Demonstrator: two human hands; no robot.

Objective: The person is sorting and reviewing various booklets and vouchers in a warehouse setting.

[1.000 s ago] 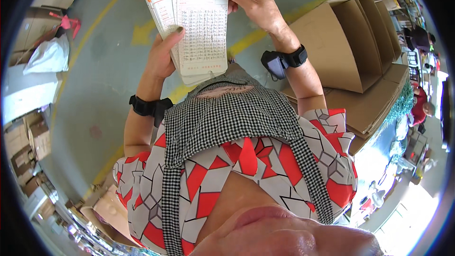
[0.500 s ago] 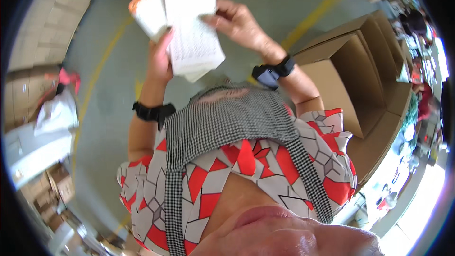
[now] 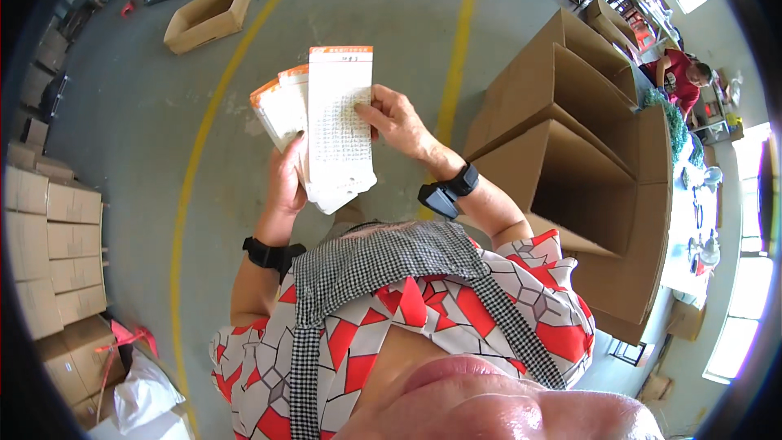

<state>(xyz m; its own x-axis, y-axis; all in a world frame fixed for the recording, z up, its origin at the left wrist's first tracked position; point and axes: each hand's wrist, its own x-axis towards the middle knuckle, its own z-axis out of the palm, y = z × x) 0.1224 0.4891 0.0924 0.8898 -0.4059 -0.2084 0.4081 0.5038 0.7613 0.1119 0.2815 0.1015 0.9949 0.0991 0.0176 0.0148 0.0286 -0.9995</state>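
Note:
A fanned bundle of white paper slips (image 3: 283,106) with orange top strips is in my left hand (image 3: 285,181), its thumb pressed across the slips' lower part. One long front slip (image 3: 340,122), covered with rows of small dark writing, lies over the others. My right hand (image 3: 397,124) pinches this slip at its right edge between thumb and fingers. Below it, the white ends of several more slips stick out. Each wrist wears a black strap, the right one with a grey device on it. The fingers behind the bundle are hidden.
Large open cardboard boxes (image 3: 562,171) stand close on my right. Farther right, a person in a red shirt (image 3: 680,81) is beside a cluttered table. Stacked cartons (image 3: 61,248) line the left, and a low open carton (image 3: 208,20) sits on the grey floor beyond a yellow line (image 3: 189,179).
Both hands and the slips appear lower in the view, which has shifted to show more floor ahead. The front slip stands more upright, and the right hand still pinches its edge.

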